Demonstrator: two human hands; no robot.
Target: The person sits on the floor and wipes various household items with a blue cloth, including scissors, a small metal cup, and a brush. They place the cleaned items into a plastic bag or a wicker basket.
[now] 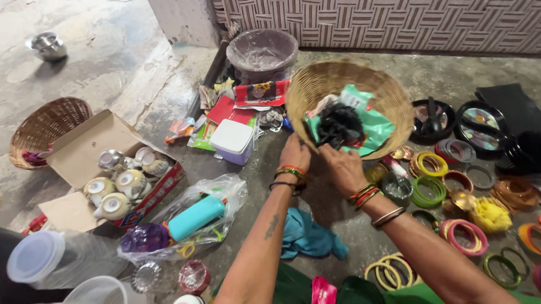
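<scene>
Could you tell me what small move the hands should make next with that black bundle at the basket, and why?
Probably lower the black bundle onto the green bag and let go: both the left hand and right hand hold it over the tilted wicker basket, already inside its rim.

basket [394,100] behind bangles [429,191] | box of cups [81,149] far left
</scene>
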